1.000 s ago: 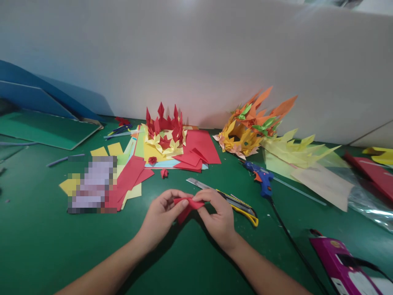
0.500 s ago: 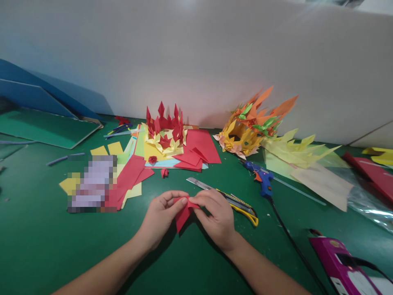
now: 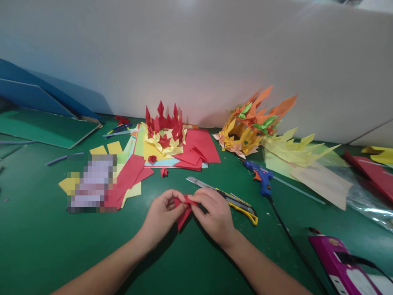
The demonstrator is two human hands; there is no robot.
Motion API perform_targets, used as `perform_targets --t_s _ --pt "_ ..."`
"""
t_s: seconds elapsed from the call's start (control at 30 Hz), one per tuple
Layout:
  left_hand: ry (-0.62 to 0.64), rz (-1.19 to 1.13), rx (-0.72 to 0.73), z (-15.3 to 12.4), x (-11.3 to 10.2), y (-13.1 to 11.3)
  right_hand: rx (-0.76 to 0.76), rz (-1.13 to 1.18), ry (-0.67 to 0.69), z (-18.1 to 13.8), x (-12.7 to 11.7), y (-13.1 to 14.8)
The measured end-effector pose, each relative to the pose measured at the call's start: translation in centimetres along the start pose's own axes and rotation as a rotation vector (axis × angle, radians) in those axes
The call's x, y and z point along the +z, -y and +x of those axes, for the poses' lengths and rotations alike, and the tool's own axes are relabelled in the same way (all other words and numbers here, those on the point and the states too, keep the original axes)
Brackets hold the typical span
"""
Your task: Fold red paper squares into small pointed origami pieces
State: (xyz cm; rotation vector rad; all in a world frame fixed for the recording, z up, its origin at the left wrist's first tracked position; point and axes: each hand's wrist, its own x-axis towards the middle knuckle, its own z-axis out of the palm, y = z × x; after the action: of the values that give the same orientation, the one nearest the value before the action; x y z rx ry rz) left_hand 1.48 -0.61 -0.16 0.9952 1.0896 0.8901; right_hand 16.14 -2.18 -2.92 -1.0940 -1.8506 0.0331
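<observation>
A small folded piece of red paper (image 3: 183, 214) is pinched between both my hands just above the green table (image 3: 46, 246). My left hand (image 3: 161, 217) grips its left side with thumb and fingers closed. My right hand (image 3: 215, 215) pinches its top edge from the right. The paper's lower point hangs down between my hands. Right behind my right hand lie a metal ruler (image 3: 199, 184) and a yellow utility knife (image 3: 242, 205).
Farther back are a red and yellow paper crown (image 3: 164, 129) on sheets of coloured paper (image 3: 201, 143), an orange and yellow paper crown (image 3: 251, 123), a blue glue gun (image 3: 260, 178) with its black cord, pale yellow paper pieces (image 3: 307, 164), and a magenta box (image 3: 340, 266) at lower right.
My hands have drawn closer together and the red paper has been folded tighter; its point now hangs down between them.
</observation>
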Motion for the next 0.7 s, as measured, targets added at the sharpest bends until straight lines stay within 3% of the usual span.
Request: perform_targets --t_s 0.33,0.7 --pt "0.006 0.002 -0.037 -0.01 -0.14 0.16 0.113 0.100 -0.030 0.00 0.17 0.09" --pt "-0.002 -0.043 -0.089 -0.01 -0.27 0.11 0.039 0.015 -0.047 -0.01 -0.02 0.00"
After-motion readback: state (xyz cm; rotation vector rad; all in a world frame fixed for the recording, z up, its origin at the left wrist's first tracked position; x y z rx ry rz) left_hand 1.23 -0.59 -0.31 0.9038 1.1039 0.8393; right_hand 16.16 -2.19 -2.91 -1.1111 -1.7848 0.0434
